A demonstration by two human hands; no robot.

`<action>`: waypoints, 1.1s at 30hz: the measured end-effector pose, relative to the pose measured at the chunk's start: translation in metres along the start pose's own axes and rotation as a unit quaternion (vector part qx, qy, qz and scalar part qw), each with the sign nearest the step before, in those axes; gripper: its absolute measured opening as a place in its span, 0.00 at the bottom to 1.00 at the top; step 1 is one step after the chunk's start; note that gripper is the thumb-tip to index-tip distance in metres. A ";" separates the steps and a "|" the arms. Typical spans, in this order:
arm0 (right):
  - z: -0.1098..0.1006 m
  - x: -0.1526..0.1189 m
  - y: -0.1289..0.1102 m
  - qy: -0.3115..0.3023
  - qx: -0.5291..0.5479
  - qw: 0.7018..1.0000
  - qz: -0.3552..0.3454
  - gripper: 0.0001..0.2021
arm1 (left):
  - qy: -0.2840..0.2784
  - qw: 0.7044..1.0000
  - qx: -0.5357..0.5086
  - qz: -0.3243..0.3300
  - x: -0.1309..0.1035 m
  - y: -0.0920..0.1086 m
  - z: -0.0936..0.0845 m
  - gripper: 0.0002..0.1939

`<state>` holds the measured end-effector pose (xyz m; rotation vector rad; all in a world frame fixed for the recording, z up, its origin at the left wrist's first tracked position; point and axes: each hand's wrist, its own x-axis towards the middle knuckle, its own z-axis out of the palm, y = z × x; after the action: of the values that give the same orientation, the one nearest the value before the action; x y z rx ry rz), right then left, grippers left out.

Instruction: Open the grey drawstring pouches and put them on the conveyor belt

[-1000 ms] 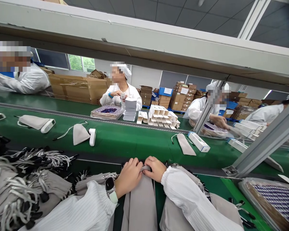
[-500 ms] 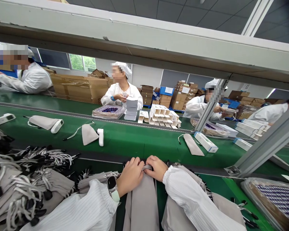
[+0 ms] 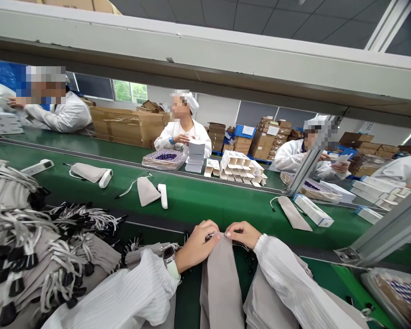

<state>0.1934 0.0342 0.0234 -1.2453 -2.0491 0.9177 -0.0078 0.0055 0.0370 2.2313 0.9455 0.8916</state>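
Note:
A grey fabric drawstring pouch (image 3: 222, 283) hangs lengthwise in front of me, its top end uppermost. My left hand (image 3: 200, 244) is closed on the upper left of that end, fingers curled over it. At the top right corner, my right hand (image 3: 245, 234) pinches the cloth between thumb and fingertip. A small gap separates the two hands. Under my right forearm lies a stack of similar grey pouches (image 3: 265, 297). Left of my left sleeve, a big heap of pouches (image 3: 37, 246) shows white cords and black cord ends.
Beyond my hands runs a green conveyor belt (image 3: 198, 201) carrying pouches, white handheld devices (image 3: 163, 196) and a white box (image 3: 313, 210). A slanted metal post (image 3: 380, 233) stands at right, near a plastic-wrapped tray (image 3: 393, 292). Overhead crosses a shelf beam (image 3: 205, 50). Several co-workers sit opposite.
My hands have moved slightly apart, and the right one now pinches the pouch's top corner with fingertips. The view has swung left, shifting the scene rightward. Co-workers opposite have moved their hands.

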 end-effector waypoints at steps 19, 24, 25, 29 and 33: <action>0.122 0.188 -0.064 0.049 -0.162 0.977 0.129 0.23 | -0.033 0.995 0.064 0.075 -0.012 -0.015 0.015 0.21; 0.087 0.197 -0.047 0.083 -0.055 0.974 0.204 0.14 | -0.045 0.996 0.055 0.046 -0.008 -0.014 0.012 0.12; 0.075 0.191 -0.043 0.090 -0.026 0.974 0.207 0.14 | -0.045 0.997 0.048 0.032 -0.007 -0.013 0.011 0.10; 0.022 0.138 -0.035 0.133 0.081 0.974 0.167 0.24 | -0.025 1.000 -0.010 -0.011 -0.002 -0.012 0.009 0.09; -0.015 0.058 -0.049 0.149 0.292 0.944 0.027 0.39 | -0.032 0.997 -0.064 0.019 -0.001 -0.005 0.005 0.11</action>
<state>0.1560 0.0744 0.0775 -1.0313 -1.3689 1.1703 -0.0070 0.0068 0.0300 2.1626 0.7964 0.8677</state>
